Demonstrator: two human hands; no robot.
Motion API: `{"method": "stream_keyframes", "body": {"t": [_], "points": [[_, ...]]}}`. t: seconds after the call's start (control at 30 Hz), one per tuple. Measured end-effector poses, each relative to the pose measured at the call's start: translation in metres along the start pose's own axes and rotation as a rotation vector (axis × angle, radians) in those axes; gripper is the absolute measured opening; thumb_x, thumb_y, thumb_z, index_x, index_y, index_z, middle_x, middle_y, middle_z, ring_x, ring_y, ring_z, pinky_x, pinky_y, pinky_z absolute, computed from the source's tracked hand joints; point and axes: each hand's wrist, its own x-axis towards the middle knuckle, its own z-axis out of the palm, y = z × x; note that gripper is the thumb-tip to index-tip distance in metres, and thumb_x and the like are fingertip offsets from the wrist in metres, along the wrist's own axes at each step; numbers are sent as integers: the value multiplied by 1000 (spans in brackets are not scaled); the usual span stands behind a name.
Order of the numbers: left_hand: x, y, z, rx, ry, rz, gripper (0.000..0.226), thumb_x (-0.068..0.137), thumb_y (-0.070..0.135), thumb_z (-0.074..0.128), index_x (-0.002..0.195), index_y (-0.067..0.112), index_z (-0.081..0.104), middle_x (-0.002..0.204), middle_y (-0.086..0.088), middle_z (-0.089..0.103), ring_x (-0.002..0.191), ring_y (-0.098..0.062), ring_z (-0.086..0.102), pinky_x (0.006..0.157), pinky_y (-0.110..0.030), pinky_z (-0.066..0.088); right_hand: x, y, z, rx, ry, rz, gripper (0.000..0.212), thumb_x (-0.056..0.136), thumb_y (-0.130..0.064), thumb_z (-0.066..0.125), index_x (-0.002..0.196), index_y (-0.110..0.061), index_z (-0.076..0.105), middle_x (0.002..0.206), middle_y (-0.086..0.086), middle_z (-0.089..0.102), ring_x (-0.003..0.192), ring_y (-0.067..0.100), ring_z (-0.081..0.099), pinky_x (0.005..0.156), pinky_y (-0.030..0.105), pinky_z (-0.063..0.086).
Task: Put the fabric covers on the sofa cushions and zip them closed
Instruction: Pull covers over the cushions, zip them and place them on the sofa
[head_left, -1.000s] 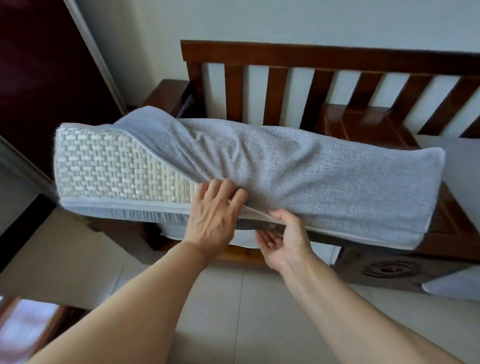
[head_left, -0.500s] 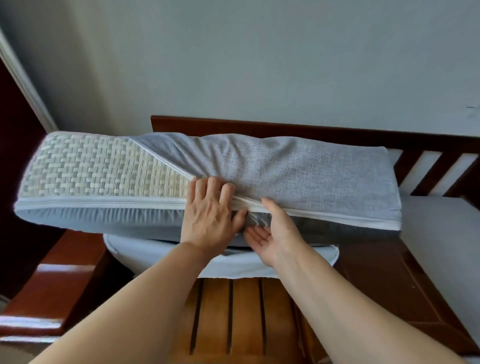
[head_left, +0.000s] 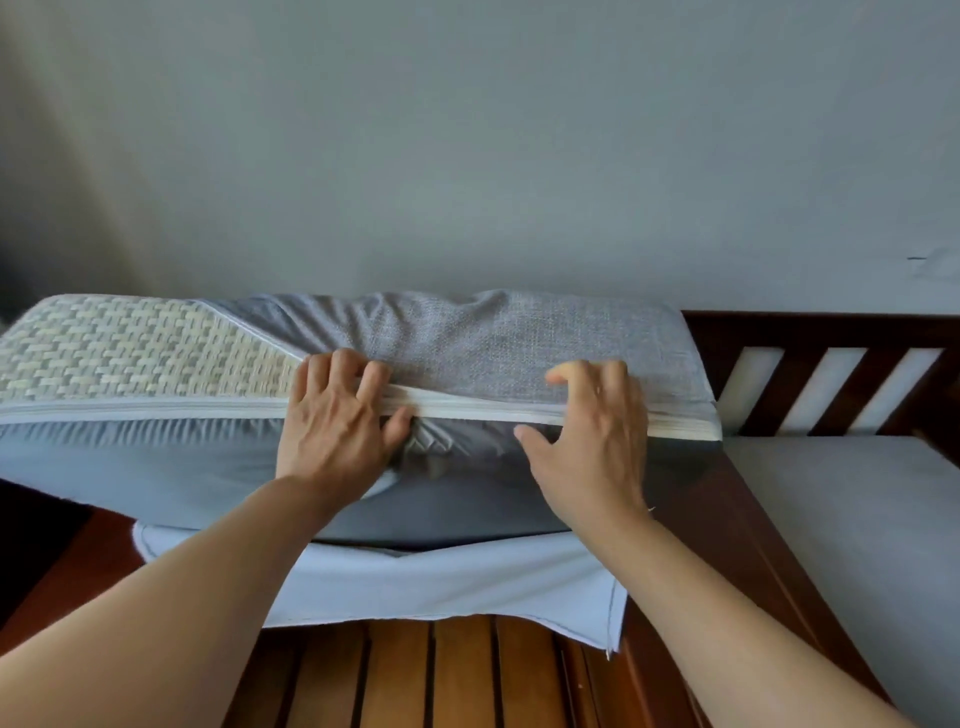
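Grey woven fabric cover half on; pale basket-weave cushion bare at left. Left hand and right hand both pinch the cover's white zip edge; zipping not begun.

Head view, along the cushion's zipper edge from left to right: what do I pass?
Bare woven cushion face → left hand gripping the cover edge → grey fabric cover → right hand on that edge → slatted sofa backrest.
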Motion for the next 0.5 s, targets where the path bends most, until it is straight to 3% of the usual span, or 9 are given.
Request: {"method": "stream_keyframes", "body": {"t": [0.07, 0.13, 0.27, 0.4, 0.5], "points": [[14, 0, 3, 42, -17, -37, 41, 80, 48, 38, 88, 10, 53, 94, -16, 51, 88, -34, 45, 85, -46, 32, 20, 13, 16, -142, 42, -59, 46, 66, -39, 79, 101, -19, 58, 109, 6, 48, 101, 27, 44, 80, 37, 29], [29, 13, 5, 62, -41, -100, 43, 79, 48, 38, 89, 10, 54, 95, -17, 51, 91, -35, 48, 93, -53, 29, 37, 30, 27, -180, 142, -44, 38, 68, -40, 76, 95, -19, 60, 106, 8, 52, 98, 29, 47, 77, 38, 26], [61, 89, 16, -32, -20, -30, 40, 76, 51, 41, 87, 15, 55, 95, -12, 53, 94, -33, 50, 100, -53, 25, 67, 72, 24, -236, 298, 19, 23, 65, -17, 72, 84, -15, 60, 94, 9, 54, 89, 31, 51, 74, 39, 29], [89, 169, 29, -157, 58, 69, 31, 79, 42, 43, 86, 14, 54, 88, -8, 52, 86, -30, 47, 95, -51, 33, 89, 108, 10, -105, 325, 184, 29, 60, 6, 67, 82, -13, 59, 91, 10, 55, 87, 33, 55, 76, 38, 33], [106, 194, 41, -168, 108, 86, 21, 79, 33, 43, 81, 14, 52, 81, -7, 51, 78, -28, 45, 81, -43, 34, 106, 128, 8, -91, 328, 108, 31, 59, 12, 68, 75, -9, 52, 75, 9, 55, 68, 31, 57, 55, 29, 37]]}}
